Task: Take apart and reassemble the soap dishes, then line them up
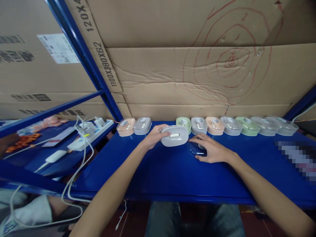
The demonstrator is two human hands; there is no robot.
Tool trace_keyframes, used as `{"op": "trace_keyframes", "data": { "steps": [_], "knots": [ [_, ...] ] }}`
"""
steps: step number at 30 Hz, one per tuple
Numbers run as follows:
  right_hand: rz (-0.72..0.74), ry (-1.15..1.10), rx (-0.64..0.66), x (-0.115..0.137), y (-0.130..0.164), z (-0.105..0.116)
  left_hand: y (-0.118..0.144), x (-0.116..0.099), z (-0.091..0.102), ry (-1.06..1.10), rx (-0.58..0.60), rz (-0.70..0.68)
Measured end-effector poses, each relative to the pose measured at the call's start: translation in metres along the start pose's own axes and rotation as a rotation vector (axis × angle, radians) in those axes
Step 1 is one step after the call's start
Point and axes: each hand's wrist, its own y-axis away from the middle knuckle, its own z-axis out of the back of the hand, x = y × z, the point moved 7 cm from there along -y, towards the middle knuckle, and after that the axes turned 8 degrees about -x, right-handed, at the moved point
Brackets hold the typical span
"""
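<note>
In my left hand [158,135] is a pale grey oval plastic box [175,139], gripped at its left end and lifted above the blue shelf. A white oblong piece sits in the middle of its top. My right hand [213,148] curls over a glossy, domed oval cover [196,149] with a round sticker. The cover looks dark blue against the shelf, and my fingers partly hide it. Behind my hands stands a row of similar boxes with clear lids, among them a green box [184,122], a grey box [198,126] and a peach box [215,126].
Left of the row's gap stand another peach box [126,127] and grey box [142,126]. The blue shelf top [158,177] is backed by cardboard [153,75]. Beyond a blue post [81,49] lie a power strip [93,135], white cables and a phone [60,136]. Another person's sleeve [37,210] shows lower left.
</note>
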Motion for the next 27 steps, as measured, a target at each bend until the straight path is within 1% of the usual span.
{"op": "trace_keyframes", "data": {
  "steps": [6,12,15,18,23,25,27],
  "knots": [
    [-0.004,0.020,0.004,0.000,-0.001,-0.001,0.000,-0.002,0.000,-0.007,-0.001,-0.020],
    [-0.003,0.019,0.007,-0.002,0.000,-0.002,-0.002,0.000,0.005,-0.005,-0.087,0.007],
    [0.007,0.007,-0.018,-0.001,0.000,-0.001,-0.002,0.002,0.006,0.000,-0.102,0.033],
    [0.021,-0.014,-0.049,0.005,-0.001,0.000,-0.001,0.005,0.005,-0.002,-0.102,0.092],
    [0.066,-0.037,-0.121,0.018,-0.003,0.007,0.002,0.009,0.004,0.039,-0.115,0.232],
    [0.095,-0.037,-0.176,0.022,-0.003,0.012,0.003,0.011,0.004,0.047,-0.128,0.277],
    [0.110,-0.023,-0.260,0.027,-0.003,0.017,0.004,0.012,0.002,0.058,-0.120,0.307]
  ]
}}
